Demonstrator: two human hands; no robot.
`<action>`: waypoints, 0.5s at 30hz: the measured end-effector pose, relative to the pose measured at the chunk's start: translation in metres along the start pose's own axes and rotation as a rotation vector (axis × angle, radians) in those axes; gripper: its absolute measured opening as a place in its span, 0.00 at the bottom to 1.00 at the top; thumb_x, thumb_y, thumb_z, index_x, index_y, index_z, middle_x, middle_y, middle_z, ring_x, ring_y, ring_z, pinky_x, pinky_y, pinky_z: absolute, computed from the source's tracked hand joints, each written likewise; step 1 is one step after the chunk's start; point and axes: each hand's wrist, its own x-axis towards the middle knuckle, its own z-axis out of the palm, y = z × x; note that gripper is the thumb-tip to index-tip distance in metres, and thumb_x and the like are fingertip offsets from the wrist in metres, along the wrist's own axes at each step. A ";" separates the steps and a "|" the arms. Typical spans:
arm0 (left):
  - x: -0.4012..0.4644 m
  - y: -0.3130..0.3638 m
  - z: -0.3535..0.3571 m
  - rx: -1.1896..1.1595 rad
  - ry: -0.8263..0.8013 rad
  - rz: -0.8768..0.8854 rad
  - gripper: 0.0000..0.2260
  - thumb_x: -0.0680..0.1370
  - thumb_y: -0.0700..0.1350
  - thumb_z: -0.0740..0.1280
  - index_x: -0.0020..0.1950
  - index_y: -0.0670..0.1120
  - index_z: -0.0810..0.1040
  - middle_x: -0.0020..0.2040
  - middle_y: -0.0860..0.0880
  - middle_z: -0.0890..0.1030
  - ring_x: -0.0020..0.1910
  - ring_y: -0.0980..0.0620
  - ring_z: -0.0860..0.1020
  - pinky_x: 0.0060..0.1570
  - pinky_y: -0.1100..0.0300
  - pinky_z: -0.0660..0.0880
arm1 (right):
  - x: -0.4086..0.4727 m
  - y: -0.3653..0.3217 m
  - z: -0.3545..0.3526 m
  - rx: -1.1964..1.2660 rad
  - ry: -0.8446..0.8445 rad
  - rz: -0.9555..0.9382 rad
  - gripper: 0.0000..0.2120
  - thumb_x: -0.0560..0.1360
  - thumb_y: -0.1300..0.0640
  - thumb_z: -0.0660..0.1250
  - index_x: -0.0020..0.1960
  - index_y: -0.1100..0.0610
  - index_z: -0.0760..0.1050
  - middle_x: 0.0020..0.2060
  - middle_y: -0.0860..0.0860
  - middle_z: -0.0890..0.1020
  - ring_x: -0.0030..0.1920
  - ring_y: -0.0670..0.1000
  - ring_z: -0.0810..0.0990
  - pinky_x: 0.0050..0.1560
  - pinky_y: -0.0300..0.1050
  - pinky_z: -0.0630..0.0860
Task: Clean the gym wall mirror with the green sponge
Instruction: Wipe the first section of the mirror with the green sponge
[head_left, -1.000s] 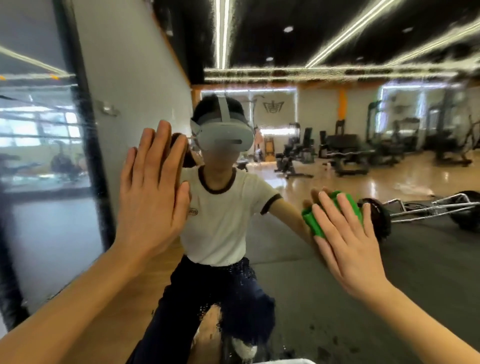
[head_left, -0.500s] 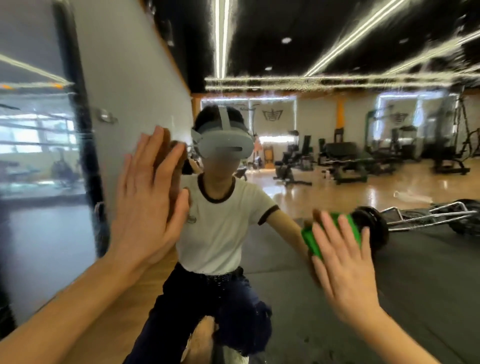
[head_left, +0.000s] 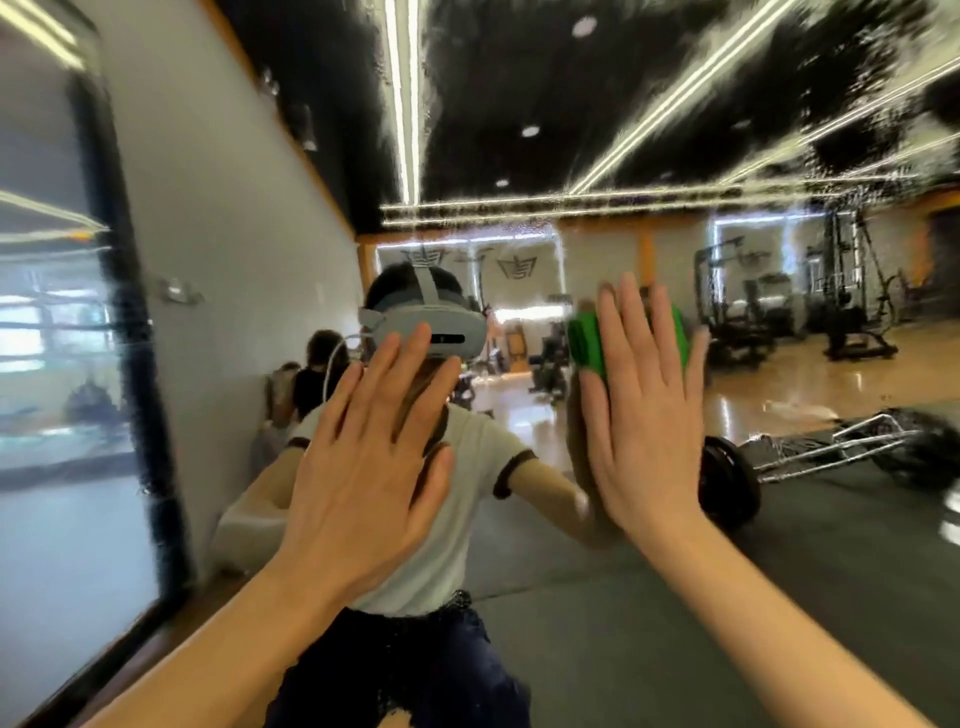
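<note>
The left hand (head_left: 363, 467) lies flat on the mirror (head_left: 675, 597), left of the right hand (head_left: 644, 431), which presses the sponge (head_left: 587, 340) against the glass, while a barbell (head_left: 727, 483) lies on the floor in the reflection, to the right of both hands.

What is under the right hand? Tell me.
The green sponge lies under the flat right hand, pressed toward the wall mirror. Its left and right edges show; its middle and the glass behind are covered.
</note>
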 end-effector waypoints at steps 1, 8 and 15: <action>0.000 0.001 0.001 0.005 0.010 0.001 0.27 0.81 0.50 0.56 0.80 0.44 0.60 0.81 0.42 0.56 0.82 0.46 0.51 0.80 0.53 0.42 | -0.032 0.003 0.000 -0.011 -0.025 -0.002 0.26 0.86 0.51 0.49 0.82 0.56 0.53 0.81 0.52 0.55 0.81 0.54 0.49 0.80 0.56 0.40; 0.000 0.002 0.003 0.046 0.027 0.014 0.27 0.82 0.49 0.56 0.80 0.42 0.60 0.81 0.40 0.57 0.81 0.42 0.54 0.80 0.52 0.43 | -0.051 0.025 -0.009 -0.064 -0.120 -0.150 0.25 0.86 0.51 0.48 0.81 0.55 0.55 0.81 0.53 0.57 0.81 0.53 0.49 0.80 0.55 0.40; 0.001 0.000 0.001 0.037 0.011 0.012 0.27 0.82 0.49 0.56 0.81 0.42 0.61 0.82 0.40 0.57 0.81 0.42 0.53 0.80 0.52 0.44 | -0.025 0.025 -0.004 0.020 0.004 0.123 0.26 0.85 0.53 0.50 0.82 0.57 0.52 0.81 0.52 0.53 0.82 0.53 0.47 0.80 0.54 0.38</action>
